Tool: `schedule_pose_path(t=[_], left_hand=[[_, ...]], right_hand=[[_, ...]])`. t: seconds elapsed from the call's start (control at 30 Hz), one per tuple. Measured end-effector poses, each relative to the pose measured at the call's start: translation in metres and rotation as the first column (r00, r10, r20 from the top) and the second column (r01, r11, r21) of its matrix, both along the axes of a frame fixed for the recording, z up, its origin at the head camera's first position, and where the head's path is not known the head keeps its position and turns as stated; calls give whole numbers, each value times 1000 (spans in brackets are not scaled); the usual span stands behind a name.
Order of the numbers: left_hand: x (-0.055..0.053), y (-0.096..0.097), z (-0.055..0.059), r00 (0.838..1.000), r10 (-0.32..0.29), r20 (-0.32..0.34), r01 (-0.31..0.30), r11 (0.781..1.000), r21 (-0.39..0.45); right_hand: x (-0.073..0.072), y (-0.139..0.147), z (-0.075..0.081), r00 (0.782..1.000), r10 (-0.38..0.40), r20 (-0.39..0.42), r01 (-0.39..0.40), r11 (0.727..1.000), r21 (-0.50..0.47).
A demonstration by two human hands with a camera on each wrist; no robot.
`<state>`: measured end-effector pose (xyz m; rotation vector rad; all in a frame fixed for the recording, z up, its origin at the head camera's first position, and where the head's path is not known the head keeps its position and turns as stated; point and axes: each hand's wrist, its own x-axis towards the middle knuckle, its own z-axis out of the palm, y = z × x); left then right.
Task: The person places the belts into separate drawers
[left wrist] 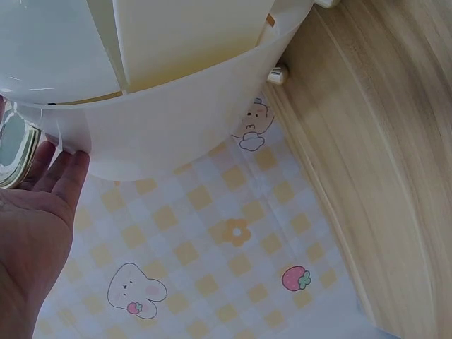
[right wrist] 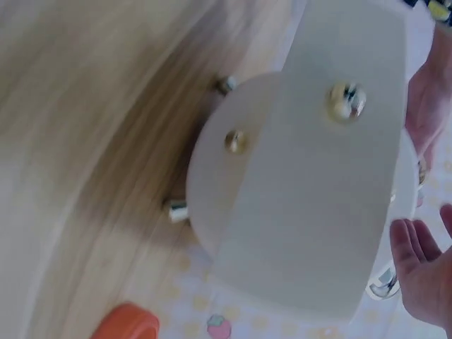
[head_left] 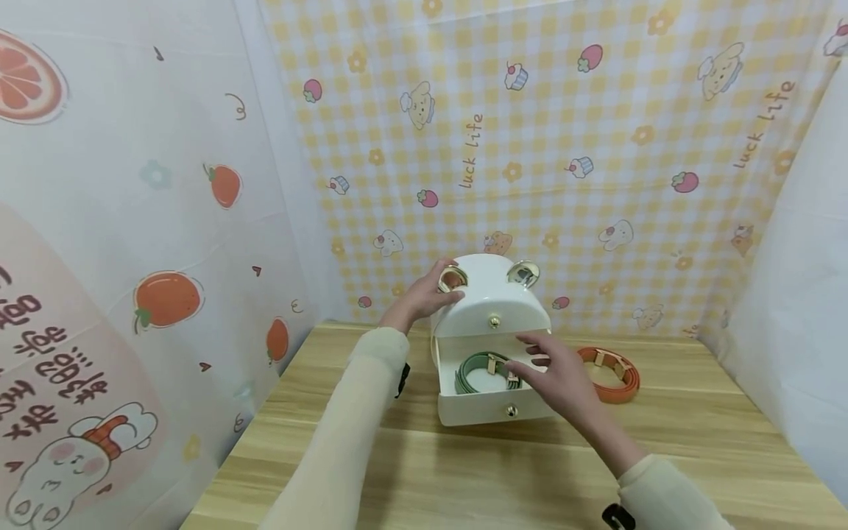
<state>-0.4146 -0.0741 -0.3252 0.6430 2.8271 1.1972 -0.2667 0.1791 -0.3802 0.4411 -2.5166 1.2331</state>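
Note:
A white domed storage box [head_left: 486, 283] with two round gold ears stands at the back of the table, its drawer [head_left: 467, 411] pulled out. Inside the drawer lies a coiled green belt [head_left: 467, 372] with gold-coloured metal parts. My left hand [head_left: 422, 296] rests on the box's upper left beside one ear; in the left wrist view its extended fingers [left wrist: 70, 176] touch the side wall. Over the drawer's right part hovers my right hand [head_left: 563, 377], fingers apart and loosely bent, thumb near the green belt. Nothing shows in its grasp.
A coiled orange belt [head_left: 620, 392] lies on the wooden table [head_left: 689, 427] to the right of the box. Behind the box hangs a yellow checked cloth [head_left: 570, 221]; a white printed cloth [head_left: 218, 250] hangs at the left. A lower gold knob [right wrist: 236, 141] sits below the pulled-out drawer.

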Motion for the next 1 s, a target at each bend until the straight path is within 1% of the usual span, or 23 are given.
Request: schedule_pose_path(t=[0.13,0.23,0.33,0.43,0.53,0.6,0.67,0.73,0.83,0.9,0.93,1.0], left_hand=[[0,0,1,1000,2,13,-2,1000,2],[0,0,2,1000,-3,15,3,1000,0],[0,0,3,1000,0,8,0,1000,1],[-1,-1,2,1000,2,4,-2,1000,-4],[-1,-2,2,1000,4,6,-4,1000,-6],[-1,-3,2,1000,7,5,-7,1000,-4],[-2,-4,1,1000,11,3,-11,1000,0],[-2,-4,1,1000,11,2,-11,1000,3],[-2,-4,0,1000,-2,1,2,1000,3],[-2,-3,0,1000,-9,-2,9,1000,-4],[-2,-2,1,1000,-13,-3,13,1000,-8],[-1,0,1,1000,-17,-4,17,1000,-18]], right_hand=[[22,-3,-10,994,-65,-93,54,991,-120],[37,-5,-25,983,-138,-119,112,972,-205],[49,-9,-46,976,-198,-86,167,945,-281],[56,-16,-67,968,-251,-25,231,920,-317],[58,-26,-86,953,-302,15,289,896,-338],[55,-33,-96,944,-329,23,316,883,-348],[52,-40,-103,939,-344,5,322,873,-366],[47,-46,-108,932,-360,-45,318,869,-380],[41,-52,-112,917,-372,-147,288,869,-403],[37,-55,-112,905,-379,-195,277,871,-406],[35,-56,-112,902,-382,-200,278,870,-408],[30,-57,-108,904,-390,-175,297,867,-400]])
